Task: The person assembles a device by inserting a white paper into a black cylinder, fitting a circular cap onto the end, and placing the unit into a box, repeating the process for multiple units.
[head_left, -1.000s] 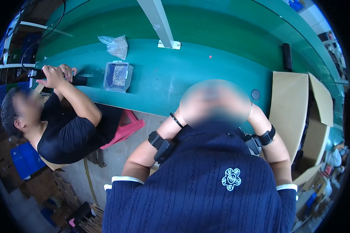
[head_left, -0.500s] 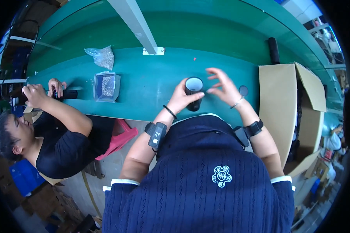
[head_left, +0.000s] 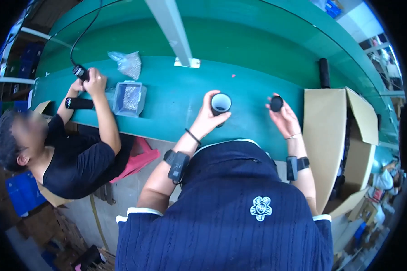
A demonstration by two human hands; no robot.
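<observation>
A black cylinder, open at the top with a pale inside (head_left: 221,103), stands upright in the grip of my left hand (head_left: 205,118). My fingers and thumb wrap its side, and its lower part is mostly hidden. To the right, over the bench, my right hand (head_left: 285,121) pinches a round black cap (head_left: 276,104) between thumb and fingers. Cap and cylinder are well apart.
On the green bench (head_left: 176,90) are a clear bin (head_left: 138,106) and a bag (head_left: 131,65) of small metal pieces. A cardboard box (head_left: 323,135) stands right, a black tube (head_left: 324,73) behind it. At left, a co-worker holds a corded tool (head_left: 80,72) near another black cylinder (head_left: 79,103).
My right hand has moved right and picked the black cap up off the bench. The left hand still holds the cylinder. The co-worker's hands have shifted right, with the corded tool now showing.
</observation>
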